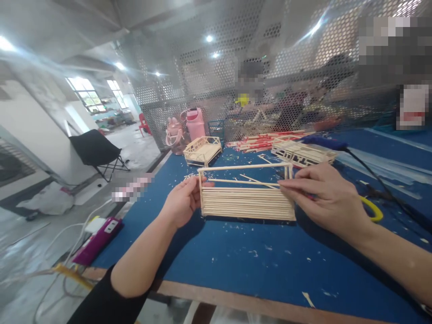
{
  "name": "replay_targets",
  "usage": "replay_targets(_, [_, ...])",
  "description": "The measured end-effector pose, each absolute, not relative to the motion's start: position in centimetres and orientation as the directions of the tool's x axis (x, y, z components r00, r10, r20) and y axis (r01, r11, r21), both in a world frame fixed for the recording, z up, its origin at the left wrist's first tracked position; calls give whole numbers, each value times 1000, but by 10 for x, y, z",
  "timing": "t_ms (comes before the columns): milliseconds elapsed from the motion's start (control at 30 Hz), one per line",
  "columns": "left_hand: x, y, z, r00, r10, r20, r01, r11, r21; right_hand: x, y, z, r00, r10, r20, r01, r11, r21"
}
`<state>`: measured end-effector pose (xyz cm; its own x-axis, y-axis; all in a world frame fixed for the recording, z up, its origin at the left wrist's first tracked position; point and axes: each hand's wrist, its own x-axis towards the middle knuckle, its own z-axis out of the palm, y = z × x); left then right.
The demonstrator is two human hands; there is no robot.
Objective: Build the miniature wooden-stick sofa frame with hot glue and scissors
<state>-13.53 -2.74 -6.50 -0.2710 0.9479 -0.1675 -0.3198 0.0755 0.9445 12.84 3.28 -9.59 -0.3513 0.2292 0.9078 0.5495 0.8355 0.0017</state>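
Observation:
A small frame of thin wooden sticks (248, 202) stands in front of me, its lower part a panel of sticks laid side by side and its upper part open with a top rail. My left hand (184, 200) grips its left upright between thumb and fingers. At the right end, my right hand (320, 198) pinches at a crosswise stick (243, 182) near the right post; its fingertips hide the exact contact. Behind it on the blue table (236, 252) sit two other stick models, one at the left (204, 150) and one at the right (303, 150).
Red and pale sticks (259, 141) lie by the perforated metal screen (189, 67). A blue glue gun (324, 143) with a black cable, a yellow ring (373, 209) and clear glue strips (381, 162) are at right. Pink bottles (195, 123) stand behind; a purple power strip (97, 240) sits left.

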Motion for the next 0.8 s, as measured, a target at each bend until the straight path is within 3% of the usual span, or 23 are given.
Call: replay_targets(800, [-134,-30,-67,-269,954,-134,-302,49,952,115,25,-97,-430,237,871,534,845,33])
